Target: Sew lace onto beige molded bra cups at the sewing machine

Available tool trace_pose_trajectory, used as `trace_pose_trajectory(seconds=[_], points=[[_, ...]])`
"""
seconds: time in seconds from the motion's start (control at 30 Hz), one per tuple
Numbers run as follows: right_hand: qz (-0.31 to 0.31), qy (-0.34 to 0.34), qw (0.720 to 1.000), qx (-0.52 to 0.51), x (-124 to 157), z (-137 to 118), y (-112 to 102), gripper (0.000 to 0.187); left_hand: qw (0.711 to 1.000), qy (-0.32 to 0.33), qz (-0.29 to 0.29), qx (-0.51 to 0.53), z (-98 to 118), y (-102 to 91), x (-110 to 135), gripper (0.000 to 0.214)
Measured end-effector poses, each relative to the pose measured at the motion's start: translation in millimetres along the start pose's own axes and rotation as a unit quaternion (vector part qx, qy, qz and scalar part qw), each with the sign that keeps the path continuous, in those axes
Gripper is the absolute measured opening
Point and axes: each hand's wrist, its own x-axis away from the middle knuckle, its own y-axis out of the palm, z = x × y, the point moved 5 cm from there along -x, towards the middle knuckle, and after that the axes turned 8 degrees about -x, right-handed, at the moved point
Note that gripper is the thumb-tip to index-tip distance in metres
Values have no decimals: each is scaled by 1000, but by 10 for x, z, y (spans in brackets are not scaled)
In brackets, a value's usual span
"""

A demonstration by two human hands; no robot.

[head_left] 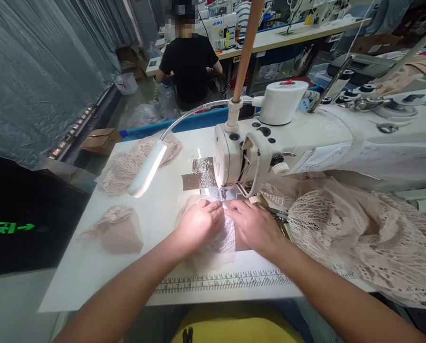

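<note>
A pale pink lace fabric piece [224,236] lies under the front of the white sewing machine [230,157]. My left hand [201,221] rests on its left part, fingers bent and pressed together on the cloth close to the needle area. On the right edge of the piece, my right hand [253,226] holds the cloth with curled fingers, its fingertips nearly meeting those of the left. The fingertips partly hide the fabric edge and the presser foot. Just beyond my right hand lie dark scissors [279,213], partly covered.
A lamp [148,169] on a bent neck hangs over the table's left side. Beige lace pieces [118,231] lie at left, and a large lace heap [362,224] at right. A printed ruler strip [216,282] runs along the front edge. A person [189,66] sits ahead.
</note>
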Motion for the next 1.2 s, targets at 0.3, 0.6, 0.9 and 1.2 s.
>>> trace_pose_trajectory(seconds=[0.3, 0.6, 0.9, 1.2], points=[[1, 48, 999, -24, -94, 40, -11, 38, 998, 51, 20, 9, -219, 82, -144, 38], [-11, 57, 998, -9, -105, 19, 3, 43, 994, 90, 60, 18, -349, 108, -152, 40], [13, 33, 999, -5, -78, 41, 63, 44, 994, 79, 65, 36, -394, 155, -131, 44], [13, 32, 999, -15, -59, 67, 99, 45, 999, 13, 43, 16, -452, 184, -116, 46]])
